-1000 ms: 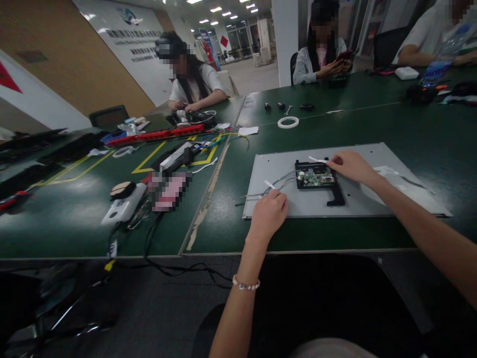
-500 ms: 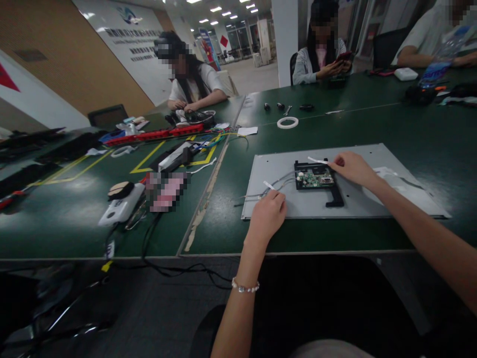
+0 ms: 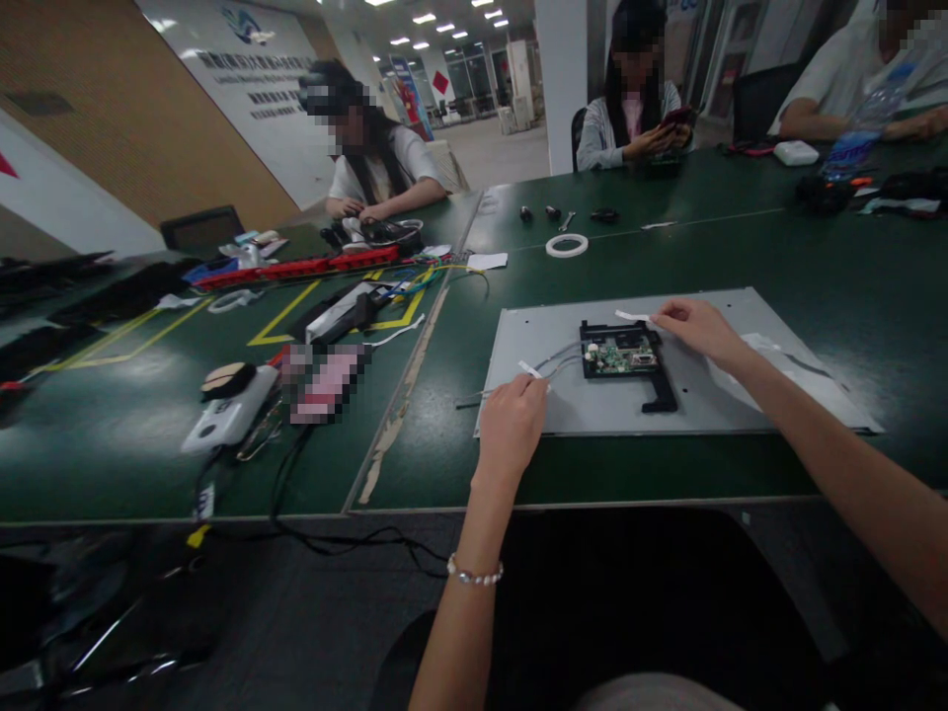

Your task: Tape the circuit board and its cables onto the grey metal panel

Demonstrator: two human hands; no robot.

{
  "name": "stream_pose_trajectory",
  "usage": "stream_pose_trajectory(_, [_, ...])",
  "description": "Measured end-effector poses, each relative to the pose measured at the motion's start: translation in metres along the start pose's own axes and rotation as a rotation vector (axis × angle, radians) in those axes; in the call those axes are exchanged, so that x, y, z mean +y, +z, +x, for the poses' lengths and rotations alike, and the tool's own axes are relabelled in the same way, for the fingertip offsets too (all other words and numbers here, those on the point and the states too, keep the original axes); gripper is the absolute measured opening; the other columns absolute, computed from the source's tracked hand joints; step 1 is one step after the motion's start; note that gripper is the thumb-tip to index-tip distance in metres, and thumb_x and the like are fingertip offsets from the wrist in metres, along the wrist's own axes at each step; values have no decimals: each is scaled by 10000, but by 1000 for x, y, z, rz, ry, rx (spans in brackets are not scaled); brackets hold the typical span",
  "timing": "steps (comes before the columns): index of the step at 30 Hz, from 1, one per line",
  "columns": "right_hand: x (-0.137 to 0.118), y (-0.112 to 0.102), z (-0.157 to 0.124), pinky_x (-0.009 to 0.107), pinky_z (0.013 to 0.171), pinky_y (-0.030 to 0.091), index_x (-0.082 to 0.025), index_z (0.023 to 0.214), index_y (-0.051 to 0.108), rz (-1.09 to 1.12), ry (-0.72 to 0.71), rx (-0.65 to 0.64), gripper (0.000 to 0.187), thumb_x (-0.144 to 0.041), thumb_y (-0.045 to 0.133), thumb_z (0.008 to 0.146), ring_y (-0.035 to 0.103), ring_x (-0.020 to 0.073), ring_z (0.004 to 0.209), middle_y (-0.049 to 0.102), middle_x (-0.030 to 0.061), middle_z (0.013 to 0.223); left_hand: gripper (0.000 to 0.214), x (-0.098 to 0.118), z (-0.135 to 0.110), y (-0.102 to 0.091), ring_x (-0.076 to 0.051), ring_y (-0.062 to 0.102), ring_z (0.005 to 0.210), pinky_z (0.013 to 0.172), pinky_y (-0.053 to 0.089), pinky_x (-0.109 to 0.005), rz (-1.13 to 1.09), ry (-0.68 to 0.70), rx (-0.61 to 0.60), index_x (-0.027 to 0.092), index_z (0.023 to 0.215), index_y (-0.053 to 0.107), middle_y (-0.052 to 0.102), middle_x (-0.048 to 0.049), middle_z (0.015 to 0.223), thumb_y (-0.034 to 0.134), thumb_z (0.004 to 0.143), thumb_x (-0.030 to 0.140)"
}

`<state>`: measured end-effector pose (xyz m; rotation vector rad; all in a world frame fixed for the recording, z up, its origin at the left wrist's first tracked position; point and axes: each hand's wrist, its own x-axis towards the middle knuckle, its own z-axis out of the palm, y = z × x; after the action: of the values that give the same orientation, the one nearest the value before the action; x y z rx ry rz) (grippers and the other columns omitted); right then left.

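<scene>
A light grey panel [image 3: 726, 380] lies flat on the green table in front of me. On it sits a black bracket [image 3: 662, 395] carrying a green circuit board [image 3: 622, 357]. Thin grey cables [image 3: 561, 361] run left from the board. My left hand [image 3: 513, 423] is closed in a pinch on a short white tape strip [image 3: 528, 369], right by these cables at the panel's left side. My right hand [image 3: 696, 326] pinches a second white tape strip [image 3: 631, 316] by one end, above the bracket's upper right corner. The strip's other end points left.
A tape roll [image 3: 567, 245] and a small wrench [image 3: 567, 221] lie beyond the panel. Clear plastic film [image 3: 800, 380] rests on the panel's right. Leftward are a white power bank-like device [image 3: 229, 410], a pink phone-like item [image 3: 326, 385] and red power strips [image 3: 296, 269]. Three people sit opposite.
The view has shifted slightly. My left hand has edged left beside the cables. My right hand keeps its pinch on the tape strip over the bracket.
</scene>
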<state>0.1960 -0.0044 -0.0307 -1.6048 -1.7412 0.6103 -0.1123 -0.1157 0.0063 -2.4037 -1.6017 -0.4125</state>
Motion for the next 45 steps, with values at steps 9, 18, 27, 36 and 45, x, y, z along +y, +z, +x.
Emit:
stream_pose_trajectory(9, [2, -20, 3, 242, 707, 498, -161, 942, 560, 281, 187, 234, 240, -378, 546, 842, 601, 145, 873, 622, 79, 983, 239, -37, 30, -35, -167, 627, 835, 712, 446, -264, 94, -107, 175, 201, 991, 662, 673, -51, 957, 427, 962, 235])
stream_pose_trajectory(18, [24, -19, 9, 279, 715, 501, -158, 965, 589, 132, 231, 178, 223, -336, 545, 837, 619, 161, 811, 648, 84, 943, 256, -56, 62, -56, -169, 615, 890, 733, 453, -270, 80, -98, 291, 195, 1012, 655, 661, -57, 995, 410, 969, 253])
stream_pose_trajectory(27, [33, -45, 9, 261, 868, 393, -170, 1206, 597, -180, 172, 235, 388, -220, 532, 826, 591, 143, 855, 664, 62, 911, 226, -83, 58, -14, -192, 635, 890, 851, 473, -325, 92, 269, -137, 161, 869, 671, 688, -96, 904, 447, 899, 151])
stream_pose_trajectory(36, [64, -60, 9, 294, 755, 352, -159, 1034, 712, -360, 265, 66, 314, -264, 523, 807, 532, 184, 789, 649, 105, 921, 295, -88, 45, 1, -187, 667, 920, 847, 499, -296, 1, 146, -260, 190, 1013, 688, 723, -72, 982, 412, 910, 203])
stream_pose_trajectory(45, [70, -63, 9, 284, 771, 340, -135, 1054, 710, -380, 288, 50, 334, -242, 496, 819, 524, 177, 807, 637, 134, 1018, 353, -75, 53, 0, -218, 667, 1006, 893, 493, -321, 18, 71, -225, 185, 1216, 600, 700, -86, 1121, 392, 943, 268])
